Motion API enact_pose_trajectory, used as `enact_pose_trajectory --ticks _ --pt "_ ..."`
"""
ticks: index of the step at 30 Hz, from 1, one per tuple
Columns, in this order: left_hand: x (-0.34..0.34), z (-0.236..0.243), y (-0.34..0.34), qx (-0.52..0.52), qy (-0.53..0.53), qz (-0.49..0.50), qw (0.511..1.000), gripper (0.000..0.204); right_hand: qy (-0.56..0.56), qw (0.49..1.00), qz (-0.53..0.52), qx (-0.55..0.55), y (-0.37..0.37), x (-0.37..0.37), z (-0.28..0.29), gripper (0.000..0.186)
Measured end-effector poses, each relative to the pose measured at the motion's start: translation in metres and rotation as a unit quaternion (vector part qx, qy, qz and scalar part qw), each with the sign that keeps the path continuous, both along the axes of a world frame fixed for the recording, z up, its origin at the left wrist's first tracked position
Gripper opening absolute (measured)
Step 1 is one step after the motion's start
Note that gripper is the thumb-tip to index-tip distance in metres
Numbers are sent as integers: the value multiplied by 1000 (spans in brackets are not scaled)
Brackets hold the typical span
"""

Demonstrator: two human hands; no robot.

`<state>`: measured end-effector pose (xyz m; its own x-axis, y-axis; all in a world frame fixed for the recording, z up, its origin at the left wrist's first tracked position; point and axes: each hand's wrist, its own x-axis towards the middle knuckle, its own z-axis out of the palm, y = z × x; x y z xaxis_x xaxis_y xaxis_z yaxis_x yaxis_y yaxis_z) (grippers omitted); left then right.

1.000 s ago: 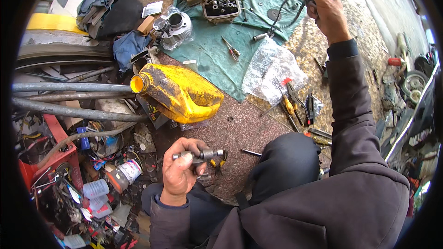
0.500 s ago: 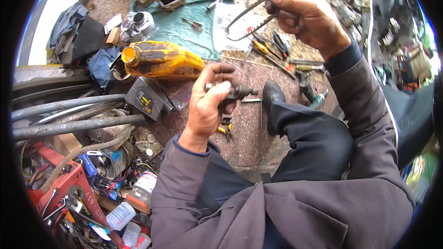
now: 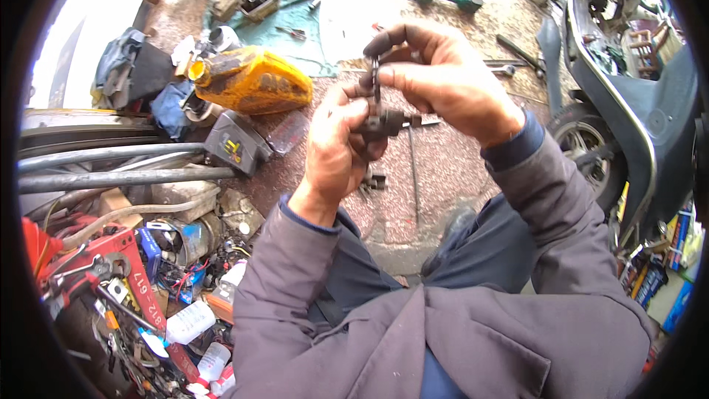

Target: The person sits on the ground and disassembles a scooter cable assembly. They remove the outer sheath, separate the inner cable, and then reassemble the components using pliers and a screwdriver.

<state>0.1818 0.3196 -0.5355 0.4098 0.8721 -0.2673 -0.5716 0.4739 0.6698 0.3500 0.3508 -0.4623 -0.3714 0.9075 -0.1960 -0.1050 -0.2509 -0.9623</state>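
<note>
In front of my knees, my left hand [image 3: 325, 151] is closed around a short, dark, stepped metal shaft [image 3: 388, 124], one end of which sticks out to the right. Just above it, my right hand [image 3: 454, 85] pinches a thin dark chain [image 3: 377, 83] between thumb and fingers. The chain hangs down to the shaft and appears to touch it; whether it is looped around the shaft I cannot tell. My fingertips are close together there. Below my left hand, a small metal part [image 3: 375, 181] lies on the speckled floor beside a thin rod [image 3: 414, 177].
Left of my hands lies a grimy yellow jug [image 3: 255, 83] near a dark grey container [image 3: 235, 142]. Metal tubes [image 3: 118, 183], a red frame [image 3: 144, 299] and bottles [image 3: 190, 323] crowd the left. A scooter [image 3: 635, 111] stands right. Parts lie on a teal cloth [image 3: 314, 41] ahead.
My right hand has come down and left, bringing the chain from up and away to the shaft in my left hand. The view has shifted, showing more of the scooter.
</note>
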Motion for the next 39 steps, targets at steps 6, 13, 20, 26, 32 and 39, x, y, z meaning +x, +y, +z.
enact_pose_trajectory --ticks 6,13,20,26,32,39 --pt "10 6 -31 -91 -22 -10 996 34 44 999 14 18 -17 16 -27 23" --pt "37 8 -39 -85 -26 4 996 35 33 997 -13 68 -19 47 -45 24" --pt "47 -3 -34 -70 -55 14 996 36 -104 990 20 88 -10 72 -59 19" --pt "55 -7 -34 -68 -32 45 996 38 -154 982 30 105 1 75 -74 15" --pt "55 -12 -32 -86 1 69 994 34 -194 945 7 261 5 70 -68 14" --pt "60 -15 -34 -100 21 71 992 32 -193 935 22 296 5 65 -62 14"
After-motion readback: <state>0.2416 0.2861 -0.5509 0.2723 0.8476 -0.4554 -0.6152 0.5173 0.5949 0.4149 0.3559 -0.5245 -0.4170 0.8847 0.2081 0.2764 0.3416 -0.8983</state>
